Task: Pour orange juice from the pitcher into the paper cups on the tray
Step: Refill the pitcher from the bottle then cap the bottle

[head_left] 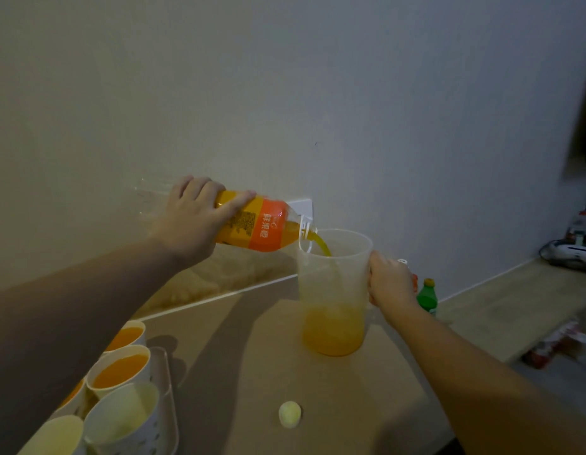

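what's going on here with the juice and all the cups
A person is refilling the pitcher: the left hand tips an orange juice bottle so juice streams in, while the right hand grips the pitcher's handle side. The pitcher is only partly full. On the tray, some paper cups already hold juice; the nearer ones look empty.

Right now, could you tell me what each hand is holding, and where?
Left hand grips the juice bottle round its body; right hand holds the pitcher at its side.
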The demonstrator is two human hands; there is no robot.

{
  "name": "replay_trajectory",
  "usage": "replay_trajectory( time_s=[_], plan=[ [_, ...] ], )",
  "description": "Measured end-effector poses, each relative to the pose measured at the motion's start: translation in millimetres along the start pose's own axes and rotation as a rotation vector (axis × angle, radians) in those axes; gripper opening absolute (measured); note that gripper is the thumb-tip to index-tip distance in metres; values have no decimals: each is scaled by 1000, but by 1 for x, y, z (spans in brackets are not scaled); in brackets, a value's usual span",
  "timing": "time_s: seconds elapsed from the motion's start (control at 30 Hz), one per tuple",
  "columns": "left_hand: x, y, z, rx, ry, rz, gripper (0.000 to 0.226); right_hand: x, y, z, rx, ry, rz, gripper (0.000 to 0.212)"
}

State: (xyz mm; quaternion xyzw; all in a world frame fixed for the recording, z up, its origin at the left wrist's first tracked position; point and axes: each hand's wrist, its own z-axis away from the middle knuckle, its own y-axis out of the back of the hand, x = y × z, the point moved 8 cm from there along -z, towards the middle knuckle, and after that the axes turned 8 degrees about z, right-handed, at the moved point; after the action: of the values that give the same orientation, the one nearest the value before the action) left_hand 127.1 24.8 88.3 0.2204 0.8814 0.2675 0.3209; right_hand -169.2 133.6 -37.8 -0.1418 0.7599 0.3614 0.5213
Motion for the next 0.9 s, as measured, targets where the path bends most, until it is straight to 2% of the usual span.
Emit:
replay_trajectory(
  time_s=[0.13, 0.27, 0.37, 0.67, 0.8, 0.9],
  plan=[
    [0, 0, -1, -7, -1, -6, 116, -1, -1, -1, -24, 30, 30, 36],
    [0, 1, -1, -4, -2, -8, 118, 0, 1, 3, 10, -29, -104, 40],
    [1, 1, -1, -8, 4, -10, 118, 1, 2, 4, 6, -34, -118, 39],
    [2, 2, -1, -10, -3, -11, 118, -1, -2, -1, -15, 14, -12, 36],
    [2, 3, -1, -14, -2, -10, 117, 3, 1, 1, 18, -29, -84, 40],
    [1, 1, 0, -19, -3, -17, 118, -1, 0, 0, -4, 6, -26, 39]
  ],
)
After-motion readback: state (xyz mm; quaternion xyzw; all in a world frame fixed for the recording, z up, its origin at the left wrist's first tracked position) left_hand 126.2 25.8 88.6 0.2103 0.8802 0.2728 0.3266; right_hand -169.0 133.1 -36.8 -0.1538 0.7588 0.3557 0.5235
